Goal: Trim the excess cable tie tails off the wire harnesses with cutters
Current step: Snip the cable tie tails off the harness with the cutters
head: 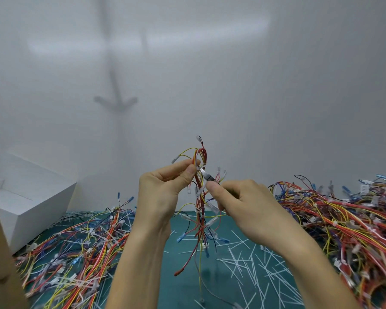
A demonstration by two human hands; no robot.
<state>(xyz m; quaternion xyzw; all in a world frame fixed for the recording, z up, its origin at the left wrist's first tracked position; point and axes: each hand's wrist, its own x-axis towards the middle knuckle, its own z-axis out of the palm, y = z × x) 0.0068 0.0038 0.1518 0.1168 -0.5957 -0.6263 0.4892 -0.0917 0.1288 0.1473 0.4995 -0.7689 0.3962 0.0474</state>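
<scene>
left hand (163,192) pinches upright harness (201,152) | right hand (239,204) grips cutters (206,175) | blades point up-left at cable tie (198,168) beside that pinch

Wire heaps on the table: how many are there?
2. The left heap lies by the white box; the right heap runs off-frame, perhaps hiding more. One harness hangs from the left hand.

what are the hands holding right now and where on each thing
The left hand pinches the wire harness near its upper end; the right hand grips the cutters by their handles, tips at the harness.
</scene>
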